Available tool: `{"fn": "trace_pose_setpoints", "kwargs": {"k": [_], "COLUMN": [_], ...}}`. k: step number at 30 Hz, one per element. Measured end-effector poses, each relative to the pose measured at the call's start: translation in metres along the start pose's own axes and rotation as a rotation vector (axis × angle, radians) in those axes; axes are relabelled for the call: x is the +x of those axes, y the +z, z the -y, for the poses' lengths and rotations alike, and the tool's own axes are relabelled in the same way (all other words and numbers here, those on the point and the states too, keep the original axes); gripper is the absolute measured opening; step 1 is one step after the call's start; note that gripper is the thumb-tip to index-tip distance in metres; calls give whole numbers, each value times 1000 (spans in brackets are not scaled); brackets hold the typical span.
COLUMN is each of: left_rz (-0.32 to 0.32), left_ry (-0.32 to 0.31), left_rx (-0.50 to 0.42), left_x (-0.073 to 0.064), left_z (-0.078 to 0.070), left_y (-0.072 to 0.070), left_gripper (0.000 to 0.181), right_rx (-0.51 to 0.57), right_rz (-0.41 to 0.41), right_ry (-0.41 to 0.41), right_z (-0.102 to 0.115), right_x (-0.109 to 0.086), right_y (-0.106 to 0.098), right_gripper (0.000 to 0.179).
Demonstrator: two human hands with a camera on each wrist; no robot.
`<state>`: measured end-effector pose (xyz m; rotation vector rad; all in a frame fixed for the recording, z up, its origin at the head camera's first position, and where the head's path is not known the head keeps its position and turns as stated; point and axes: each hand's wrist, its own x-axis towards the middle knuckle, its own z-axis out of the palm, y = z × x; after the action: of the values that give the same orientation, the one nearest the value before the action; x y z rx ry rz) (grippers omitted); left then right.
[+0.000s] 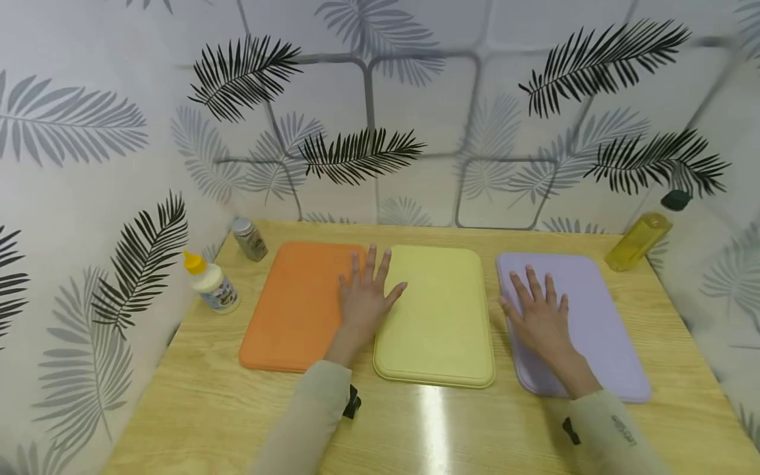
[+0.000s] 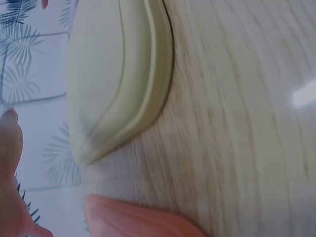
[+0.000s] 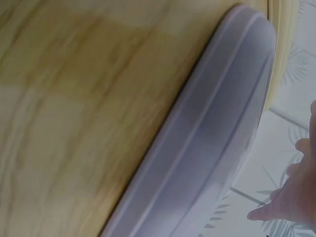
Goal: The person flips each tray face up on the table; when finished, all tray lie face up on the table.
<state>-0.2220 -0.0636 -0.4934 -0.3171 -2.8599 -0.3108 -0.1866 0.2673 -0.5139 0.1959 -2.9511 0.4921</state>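
Observation:
Three flat, rounded rectangular plastic boards lie side by side: orange (image 1: 297, 303), yellow (image 1: 436, 316) and purple (image 1: 594, 330). My left hand (image 1: 363, 307) is over the strip between the orange and yellow boards, fingers spread and holding nothing. Over the left part of the purple board is my right hand (image 1: 543, 323), its fingers also spread with nothing in them. In the left wrist view the left hand (image 2: 12, 182) shows at the edge, apart from the yellow board's rim (image 2: 153, 84). The right wrist view has the right hand (image 3: 296, 192) beyond the purple board's edge (image 3: 197, 133).
A white glue bottle with an orange cap (image 1: 215, 285) and a small grey-lidded jar (image 1: 251, 239) stand at the left. A bottle of yellow liquid (image 1: 639, 241) with a dark cap is at the back right. Leaf-patterned walls (image 1: 415, 198) border the wooden table (image 1: 196, 402).

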Motion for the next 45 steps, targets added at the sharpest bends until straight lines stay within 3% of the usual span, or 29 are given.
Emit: {"fn": "trace_pose_setpoints", "kwargs": {"k": [10, 16, 25, 33, 37, 45], "left_rz": [47, 68, 165, 210, 221, 250], "left_ry": [67, 88, 158, 208, 214, 191], "left_rx": [3, -121, -184, -201, -254, -423], "left_x": [8, 12, 18, 14, 14, 11], "left_z": [-37, -63, -102, -118, -132, -173], "left_y": [3, 10, 25, 32, 36, 44], "left_gripper": [70, 69, 69, 66, 67, 67], "right_rx": [12, 29, 41, 38, 29, 40], "right_rz": [-18, -40, -51, -35, -29, -1], "right_ry": [42, 82, 146, 195, 214, 252], "right_z": [-21, -41, -72, -86, -88, -93], "right_x": [-3, -15, -26, -30, -30, -30], "right_y": [-6, -11, -27, -21, -22, -27], "right_gripper": [64, 63, 64, 66, 66, 67]}}
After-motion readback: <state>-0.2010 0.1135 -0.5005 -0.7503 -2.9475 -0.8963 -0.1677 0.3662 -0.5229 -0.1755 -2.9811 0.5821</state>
